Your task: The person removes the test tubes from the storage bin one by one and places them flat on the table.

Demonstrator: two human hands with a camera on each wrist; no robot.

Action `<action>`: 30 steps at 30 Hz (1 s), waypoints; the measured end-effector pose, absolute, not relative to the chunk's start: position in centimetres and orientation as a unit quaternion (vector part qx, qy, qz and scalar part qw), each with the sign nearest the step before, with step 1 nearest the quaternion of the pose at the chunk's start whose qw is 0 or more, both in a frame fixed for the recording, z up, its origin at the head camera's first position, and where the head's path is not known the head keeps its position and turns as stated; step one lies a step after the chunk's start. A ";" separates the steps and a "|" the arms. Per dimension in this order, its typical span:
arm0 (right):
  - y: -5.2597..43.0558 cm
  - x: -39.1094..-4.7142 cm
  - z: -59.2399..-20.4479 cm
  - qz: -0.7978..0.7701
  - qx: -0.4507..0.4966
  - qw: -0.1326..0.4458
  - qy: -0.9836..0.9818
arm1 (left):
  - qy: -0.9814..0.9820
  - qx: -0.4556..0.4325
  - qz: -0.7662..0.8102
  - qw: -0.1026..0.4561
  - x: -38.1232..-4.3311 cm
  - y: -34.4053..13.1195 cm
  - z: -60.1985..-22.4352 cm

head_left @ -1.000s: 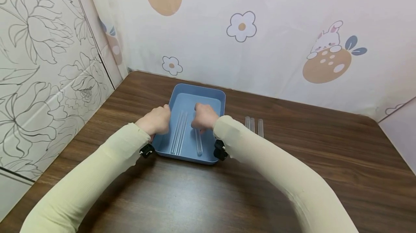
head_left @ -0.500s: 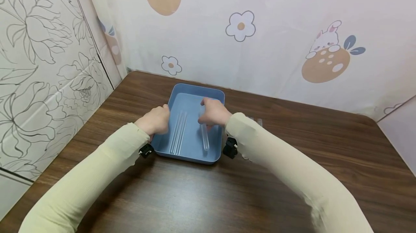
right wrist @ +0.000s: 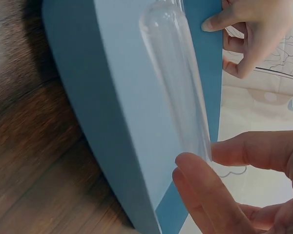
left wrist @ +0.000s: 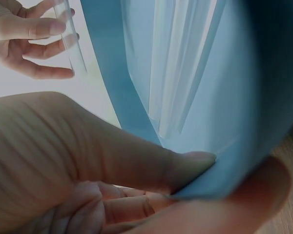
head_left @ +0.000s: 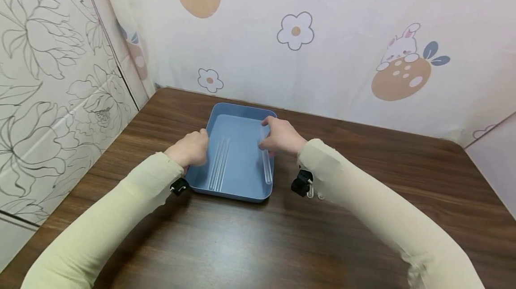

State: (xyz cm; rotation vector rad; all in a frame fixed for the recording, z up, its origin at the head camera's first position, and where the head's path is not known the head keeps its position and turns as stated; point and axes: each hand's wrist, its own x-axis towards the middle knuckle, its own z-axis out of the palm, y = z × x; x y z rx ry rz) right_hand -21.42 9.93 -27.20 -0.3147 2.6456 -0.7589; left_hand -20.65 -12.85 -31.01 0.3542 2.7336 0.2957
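The blue tray [head_left: 242,123] lies on the wooden table, and my left hand [head_left: 191,148] grips its left wall, thumb on the inner side in the left wrist view. Between the thumb and fingers of my right hand [head_left: 283,135] is a clear test tube [right wrist: 178,78], pinched near one end. That tube slants over the tray's right side, its rounded end pointing towards the near edge. Inside the tray, a few clear test tubes [head_left: 219,166] lie side by side along the left half.
On the table right of the tray, the rounded ends of more clear tubes [head_left: 310,192] peek out beneath my right forearm, which hides the rest. A patterned curtain [head_left: 334,65] hangs behind the table, and a flower-patterned panel [head_left: 52,78] stands at the left.
My right hand has moved right and lifted, carrying the test tube from the tray's middle to its right wall. My left hand keeps its grip on the tray.
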 end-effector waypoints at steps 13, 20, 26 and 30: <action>12.7 -20.3 -27.4 -0.300 -0.103 0.158 0.935 | 0.968 0.122 0.104 0.195 -20.6 -12.7 -30.8; 14.0 -19.9 -27.6 -0.318 -0.081 0.156 0.932 | 0.967 0.121 0.107 0.195 -20.6 -12.7 -30.8; 15.3 -19.4 -27.9 -0.321 -0.063 0.149 0.933 | 0.967 0.120 0.105 0.199 -20.5 -12.7 -30.8; 16.2 -19.3 -28.2 -0.324 -0.052 0.147 0.933 | 0.968 0.123 0.104 0.192 -20.5 -12.7 -30.9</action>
